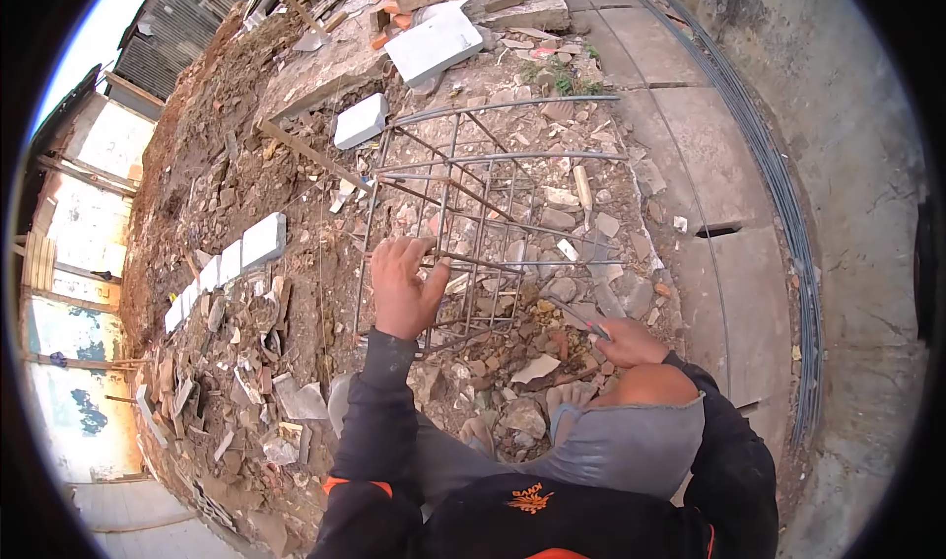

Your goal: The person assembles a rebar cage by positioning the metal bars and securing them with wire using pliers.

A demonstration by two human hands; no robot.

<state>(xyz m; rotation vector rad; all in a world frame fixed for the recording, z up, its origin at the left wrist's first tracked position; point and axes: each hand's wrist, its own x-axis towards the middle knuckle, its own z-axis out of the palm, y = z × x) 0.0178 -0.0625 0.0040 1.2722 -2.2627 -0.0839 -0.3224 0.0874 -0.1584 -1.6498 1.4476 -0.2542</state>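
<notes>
A cage of thin steel rebar (445, 209), with long rods tied to square stirrups, stands over the rubble in front of my knees. My left hand (404, 285) is at its near left side, fingers curled over a bar and thumb pointing away. In my right hand (633, 342), beside my bare knee, is a slim metal tool (576, 314) with a grey end at the fingers. Its thin shaft points up and left toward the cage's near corner. Its exact kind is too small to make out.
Broken stone and brick rubble (532, 367) surrounds my feet. White blocks (434, 44) lie beyond the cage, and more white blocks (232, 260) stand in a row at left. Long rebar rods (778, 204) run along the concrete wall (867, 263) at right. A wooden stick (582, 186) lies beyond.
</notes>
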